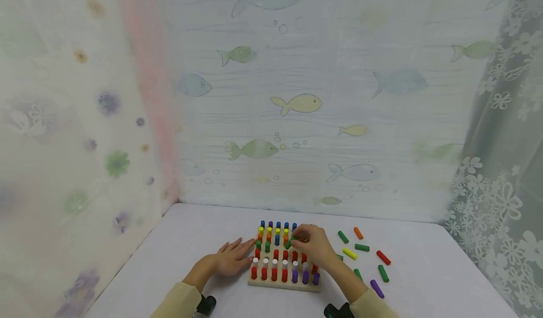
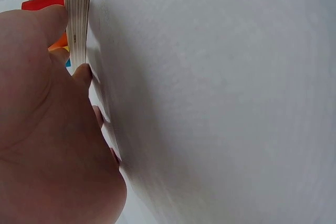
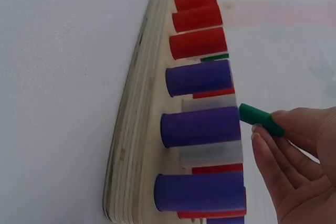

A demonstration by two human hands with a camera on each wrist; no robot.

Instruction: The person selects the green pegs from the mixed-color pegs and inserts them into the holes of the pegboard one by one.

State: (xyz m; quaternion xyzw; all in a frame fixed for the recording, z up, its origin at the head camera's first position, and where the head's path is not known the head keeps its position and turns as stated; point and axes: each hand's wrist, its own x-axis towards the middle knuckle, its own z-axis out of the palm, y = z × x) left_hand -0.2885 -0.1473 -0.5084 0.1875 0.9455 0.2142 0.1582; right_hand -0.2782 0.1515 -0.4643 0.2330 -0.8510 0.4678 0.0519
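Left fingers touch the layered board edge.

"What sort of place is this?"
"A draped corner, perhaps in a home; I can't be sure."
"What shows it?"
"Fish-print hanging, flowered hanging and lace curtain around a white-covered table."

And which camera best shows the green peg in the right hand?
The right wrist view: the green peg looks large, pinched in the right hand, mostly uncovered. The head view shows it small, over the board; the left wrist view doesn't clearly show it.
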